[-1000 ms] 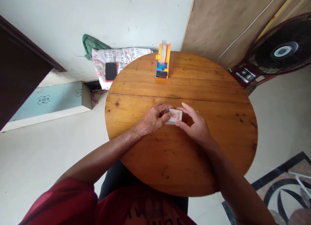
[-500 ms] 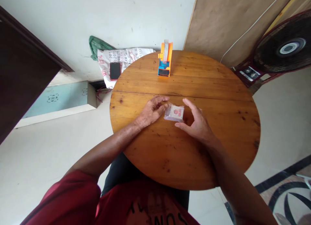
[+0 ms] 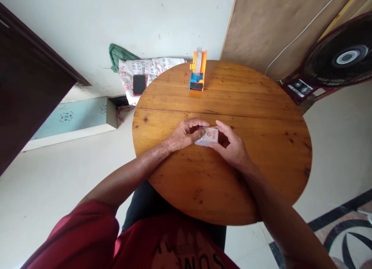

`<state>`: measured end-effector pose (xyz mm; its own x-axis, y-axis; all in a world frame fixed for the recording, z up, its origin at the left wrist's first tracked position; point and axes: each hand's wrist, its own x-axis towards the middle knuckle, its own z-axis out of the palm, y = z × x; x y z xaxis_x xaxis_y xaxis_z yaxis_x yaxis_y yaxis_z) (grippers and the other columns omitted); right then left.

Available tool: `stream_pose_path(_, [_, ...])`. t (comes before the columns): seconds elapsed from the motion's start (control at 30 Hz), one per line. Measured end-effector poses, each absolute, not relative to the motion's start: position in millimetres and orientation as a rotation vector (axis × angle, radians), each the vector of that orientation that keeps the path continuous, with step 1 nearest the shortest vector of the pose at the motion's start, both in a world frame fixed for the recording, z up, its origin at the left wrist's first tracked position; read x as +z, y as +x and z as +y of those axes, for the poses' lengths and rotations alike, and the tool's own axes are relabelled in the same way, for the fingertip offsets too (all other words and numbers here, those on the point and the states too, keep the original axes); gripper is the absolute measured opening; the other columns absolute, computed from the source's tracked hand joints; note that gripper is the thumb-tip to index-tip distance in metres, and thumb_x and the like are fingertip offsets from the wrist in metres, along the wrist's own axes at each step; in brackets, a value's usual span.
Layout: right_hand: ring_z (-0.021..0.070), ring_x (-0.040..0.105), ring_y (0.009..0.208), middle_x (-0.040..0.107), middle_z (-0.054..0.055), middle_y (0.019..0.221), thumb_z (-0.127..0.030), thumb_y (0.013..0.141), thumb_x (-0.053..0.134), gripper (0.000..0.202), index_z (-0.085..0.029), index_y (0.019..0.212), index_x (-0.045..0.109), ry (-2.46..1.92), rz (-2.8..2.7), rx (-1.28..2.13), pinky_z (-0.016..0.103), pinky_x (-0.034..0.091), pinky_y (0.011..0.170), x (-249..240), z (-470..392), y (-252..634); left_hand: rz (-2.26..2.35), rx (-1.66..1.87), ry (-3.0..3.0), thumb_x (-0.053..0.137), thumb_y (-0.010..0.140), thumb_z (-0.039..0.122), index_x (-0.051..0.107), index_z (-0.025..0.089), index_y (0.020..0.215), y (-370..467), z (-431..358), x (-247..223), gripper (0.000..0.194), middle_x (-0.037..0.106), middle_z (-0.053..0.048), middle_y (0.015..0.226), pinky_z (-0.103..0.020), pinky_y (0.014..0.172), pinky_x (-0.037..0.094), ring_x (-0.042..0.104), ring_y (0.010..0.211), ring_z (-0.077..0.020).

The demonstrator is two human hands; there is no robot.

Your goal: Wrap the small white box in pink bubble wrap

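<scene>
A small white box [image 3: 211,135] with red print, in a clear plastic wrapper, is at the middle of the round wooden table [image 3: 197,176]. My left hand [image 3: 186,134] closes on its left end, thumb across the top and fingers along the far side. From the right, my right hand [image 3: 232,147] grips the box's right end between thumb and fingertips. Part of the wrapper lies under the left thumb, and the fingers' far contact is partly hidden.
An orange and blue tape dispenser [image 3: 198,71] stands at the table's far side. Beyond the left edge, a phone [image 3: 139,84] lies on a white printed sack [image 3: 128,73]. A large round fan [image 3: 343,54] is at the right, and a low glass-topped cabinet [image 3: 75,112] at the left.
My right hand has closed in on the box's right end. My left hand has moved slightly right onto its left end, and the box has shifted slightly left.
</scene>
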<state>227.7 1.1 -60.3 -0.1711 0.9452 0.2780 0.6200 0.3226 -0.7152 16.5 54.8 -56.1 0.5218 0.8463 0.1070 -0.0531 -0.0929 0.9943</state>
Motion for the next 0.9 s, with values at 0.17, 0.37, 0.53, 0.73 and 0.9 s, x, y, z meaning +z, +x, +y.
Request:
stream_pose_path(0.17, [0.0303,0.065,0.119,0.069,0.009,0.132,-0.035,0.080,0.074,0.071,-0.029,0.146,0.046,-1.398,-1.954,0.589,0.053,0.051,0.101,-53.2,-0.8,227.2,0.712,0.818,1.467,0.071,0.084,0.040,0.069,0.015,0.105,15.7,54.8,-52.0,0.033,0.065,-0.005,0.096,-0.025,0.071,0.050,0.062,0.080,-0.0131])
stream_pose_path(0.37, [0.0313,0.067,0.115,0.071,0.008,0.126,-0.038,0.079,0.075,0.070,-0.030,0.143,0.048,-1.423,-1.993,0.472,0.053,0.051,0.099,-54.1,-2.1,225.0,0.704,0.779,1.442,0.073,0.081,0.036,0.069,0.015,0.101,14.7,56.2,-51.8,0.029,0.063,-0.003,0.089,-0.024,0.066,0.047,0.058,0.073,-0.0114])
stream_pose_path(0.53, [0.0321,0.068,0.113,0.072,0.010,0.124,-0.037,0.080,0.074,0.067,-0.028,0.141,0.049,-1.396,-2.023,0.405,0.053,0.052,0.096,-54.5,-3.0,223.0,0.665,0.761,1.398,0.072,0.082,0.036,0.068,0.015,0.100,15.7,58.1,-55.1,0.028,0.063,-0.001,0.084,-0.022,0.065,0.046,0.057,0.071,-0.0098])
stream_pose_path(0.73, [0.0338,0.062,0.123,0.065,0.012,0.136,-0.039,0.082,0.072,0.066,-0.027,0.142,0.048,-1.331,-2.063,0.294,0.055,0.049,0.101,-53.6,-4.9,222.1,0.640,0.760,1.370,0.074,0.080,0.036,0.066,0.016,0.105,15.0,57.9,-55.6,0.034,0.065,-0.002,0.088,-0.024,0.067,0.047,0.059,0.073,-0.0111])
stream_pose_path(0.9, [0.0337,0.066,0.110,0.072,0.010,0.122,-0.046,0.084,0.071,0.064,-0.029,0.142,0.049,-1.374,-2.077,0.220,0.056,0.047,0.099,-57.5,-5.8,223.3,0.649,0.748,1.334,0.074,0.080,0.034,0.063,0.017,0.108,15.9,57.2,-54.5,0.034,0.065,-0.003,0.090,-0.024,0.068,0.048,0.059,0.074,-0.0111])
